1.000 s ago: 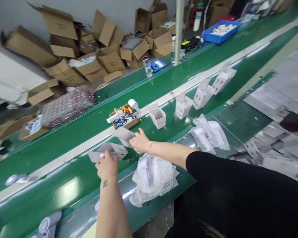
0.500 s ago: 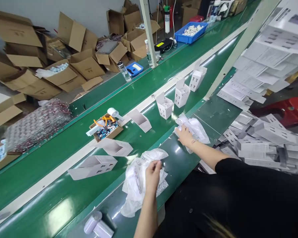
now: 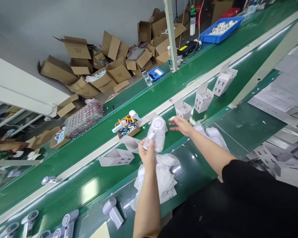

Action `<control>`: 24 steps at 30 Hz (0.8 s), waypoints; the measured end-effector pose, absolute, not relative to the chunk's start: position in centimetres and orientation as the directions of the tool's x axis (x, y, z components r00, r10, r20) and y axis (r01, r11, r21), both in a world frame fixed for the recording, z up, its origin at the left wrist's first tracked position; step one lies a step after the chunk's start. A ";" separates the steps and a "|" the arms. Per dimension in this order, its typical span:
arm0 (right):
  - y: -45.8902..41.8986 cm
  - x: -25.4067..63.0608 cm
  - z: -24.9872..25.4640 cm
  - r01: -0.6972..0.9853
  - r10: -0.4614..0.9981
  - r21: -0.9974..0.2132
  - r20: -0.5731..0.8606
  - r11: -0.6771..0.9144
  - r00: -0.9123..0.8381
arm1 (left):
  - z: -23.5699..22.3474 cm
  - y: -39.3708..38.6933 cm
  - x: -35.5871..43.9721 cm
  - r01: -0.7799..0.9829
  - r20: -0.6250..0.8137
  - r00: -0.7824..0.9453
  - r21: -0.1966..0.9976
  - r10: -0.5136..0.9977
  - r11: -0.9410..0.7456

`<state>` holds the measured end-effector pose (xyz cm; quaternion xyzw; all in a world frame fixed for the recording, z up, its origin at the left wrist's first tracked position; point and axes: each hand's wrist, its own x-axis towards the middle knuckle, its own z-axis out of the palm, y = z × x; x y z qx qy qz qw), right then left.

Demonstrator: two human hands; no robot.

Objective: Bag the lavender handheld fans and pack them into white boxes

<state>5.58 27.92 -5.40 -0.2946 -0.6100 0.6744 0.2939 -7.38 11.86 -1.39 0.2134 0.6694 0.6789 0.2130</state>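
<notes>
In my left hand (image 3: 148, 154) is a handheld fan (image 3: 158, 129) in a clear bubble bag, raised with its round head up. The fingers of that hand wrap round its lower end. My right hand (image 3: 182, 126) is empty, fingers apart, just right of the wrapped fan and near a white box (image 3: 183, 109) with its flap up. Below my left hand lies a heap of bubble bags (image 3: 165, 175) on the green ledge. More wrapped items (image 3: 215, 137) rest beside my right forearm. A bare lilac fan (image 3: 113, 211) lies at the lower left.
Open white boxes (image 3: 117, 157) stand along the green belt (image 3: 89, 191). A small carton (image 3: 129, 129) holds coloured parts and orange-handled tools. Several fans (image 3: 69, 222) lie at lower left. A post (image 3: 172, 36) rises across the belt. Stacked white boxes (image 3: 285, 138) are at right.
My left hand has come up from the bag heap with a wrapped fan in it. My right hand has left the bags on the right and moved toward it. The view has swung left.
</notes>
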 end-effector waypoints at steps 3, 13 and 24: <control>33.1 2.5 -5.6 0.058 0.626 -0.936 0.185 0.346 -0.758 | 1.7 15.6 -12.3 0.049 0.064 -0.807 0.998 0.587 -0.041; 37.4 -0.1 -9.3 0.134 0.370 -0.739 0.164 0.660 -0.914 | 5.1 22.7 -12.4 0.741 0.048 -0.633 0.326 0.773 0.587; 38.6 1.8 -10.3 0.262 0.545 -0.828 0.062 0.496 -0.836 | 8.1 30.0 -12.0 0.921 -0.214 -0.375 0.023 0.902 0.388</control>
